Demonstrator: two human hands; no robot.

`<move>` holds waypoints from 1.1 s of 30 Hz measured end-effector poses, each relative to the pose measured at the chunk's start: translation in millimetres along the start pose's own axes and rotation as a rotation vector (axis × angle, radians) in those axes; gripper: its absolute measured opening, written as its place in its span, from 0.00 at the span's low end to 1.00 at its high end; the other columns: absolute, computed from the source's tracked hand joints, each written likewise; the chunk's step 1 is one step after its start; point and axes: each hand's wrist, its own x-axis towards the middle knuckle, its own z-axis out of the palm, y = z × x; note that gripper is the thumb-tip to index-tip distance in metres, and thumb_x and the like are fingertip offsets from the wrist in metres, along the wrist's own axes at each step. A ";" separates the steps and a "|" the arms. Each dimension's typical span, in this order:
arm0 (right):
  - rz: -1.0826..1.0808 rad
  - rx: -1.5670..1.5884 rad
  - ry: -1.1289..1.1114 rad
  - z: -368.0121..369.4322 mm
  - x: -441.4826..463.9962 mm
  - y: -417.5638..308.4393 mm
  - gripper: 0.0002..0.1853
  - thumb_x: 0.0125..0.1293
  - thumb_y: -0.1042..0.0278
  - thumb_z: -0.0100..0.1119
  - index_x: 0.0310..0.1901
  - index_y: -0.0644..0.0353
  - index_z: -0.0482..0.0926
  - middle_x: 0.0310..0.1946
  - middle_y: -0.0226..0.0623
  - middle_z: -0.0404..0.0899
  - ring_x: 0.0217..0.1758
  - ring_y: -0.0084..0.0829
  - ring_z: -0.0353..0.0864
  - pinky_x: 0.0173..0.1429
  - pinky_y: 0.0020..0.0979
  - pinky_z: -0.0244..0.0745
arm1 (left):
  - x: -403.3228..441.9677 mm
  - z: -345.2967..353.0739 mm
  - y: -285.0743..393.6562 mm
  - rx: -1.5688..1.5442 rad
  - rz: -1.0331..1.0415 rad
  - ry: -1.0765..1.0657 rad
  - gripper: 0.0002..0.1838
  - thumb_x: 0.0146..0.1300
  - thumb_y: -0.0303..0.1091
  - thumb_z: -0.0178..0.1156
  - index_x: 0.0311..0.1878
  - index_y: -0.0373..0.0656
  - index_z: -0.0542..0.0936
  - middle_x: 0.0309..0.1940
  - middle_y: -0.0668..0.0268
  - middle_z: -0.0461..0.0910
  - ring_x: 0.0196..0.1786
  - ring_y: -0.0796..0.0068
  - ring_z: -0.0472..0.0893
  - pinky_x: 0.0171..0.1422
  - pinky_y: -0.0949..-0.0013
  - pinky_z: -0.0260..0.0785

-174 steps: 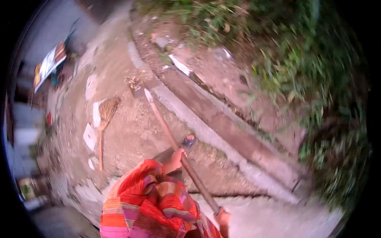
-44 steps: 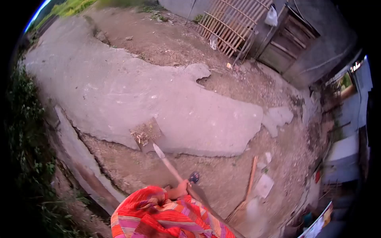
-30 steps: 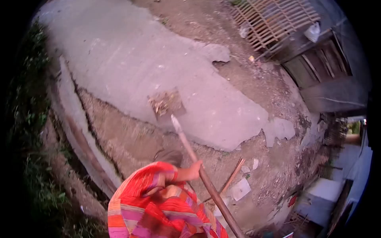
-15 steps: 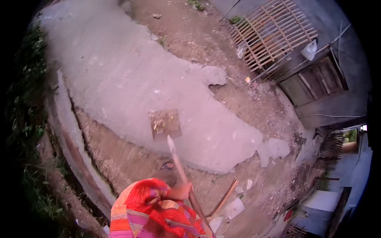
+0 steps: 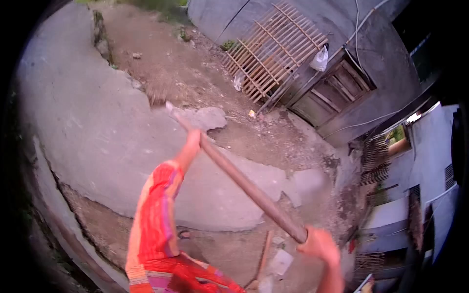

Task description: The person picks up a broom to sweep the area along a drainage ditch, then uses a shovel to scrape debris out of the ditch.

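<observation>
We see left hand [image 5: 194,139] and right hand [image 5: 318,244] wrapped round a wooden shovel handle [image 5: 250,188], running near-right to far-left. Left sits closer to its blurred far tip [image 5: 169,106].

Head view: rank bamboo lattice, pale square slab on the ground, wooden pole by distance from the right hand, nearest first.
1. wooden pole: gripped in the right hand's fingers.
2. pale square slab: on the ground, just left of that hand in view.
3. bamboo lattice: far off, by the building wall at upper centre.
</observation>
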 end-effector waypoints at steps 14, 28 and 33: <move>-0.045 -0.163 -0.245 -50.3 -105.9 73.4 0.25 0.34 0.56 0.63 0.40 0.51 0.74 0.31 0.43 0.76 0.36 0.43 0.75 0.37 0.38 0.70 | -211.4 -40.3 -244.2 -0.716 -0.838 0.242 0.05 0.50 0.32 0.48 0.27 0.42 0.64 0.26 0.63 0.66 0.28 0.68 0.68 0.37 0.63 0.67; -0.335 -0.286 0.093 170.4 12.3 237.0 0.21 0.31 0.56 0.63 0.31 0.54 0.76 0.25 0.42 0.76 0.33 0.43 0.76 0.35 0.37 0.69 | -370.6 -148.9 -251.4 -1.014 -0.207 0.274 0.07 0.45 0.33 0.52 0.17 0.46 0.65 0.17 0.66 0.67 0.24 0.69 0.68 0.39 0.62 0.65; -0.536 -0.278 0.283 176.1 44.2 215.1 0.15 0.25 0.63 0.62 0.22 0.54 0.76 0.19 0.40 0.75 0.27 0.43 0.75 0.32 0.39 0.68 | -451.5 -185.4 -293.3 -1.236 -0.097 0.411 0.07 0.44 0.34 0.52 0.20 0.46 0.64 0.17 0.67 0.65 0.22 0.71 0.66 0.34 0.64 0.65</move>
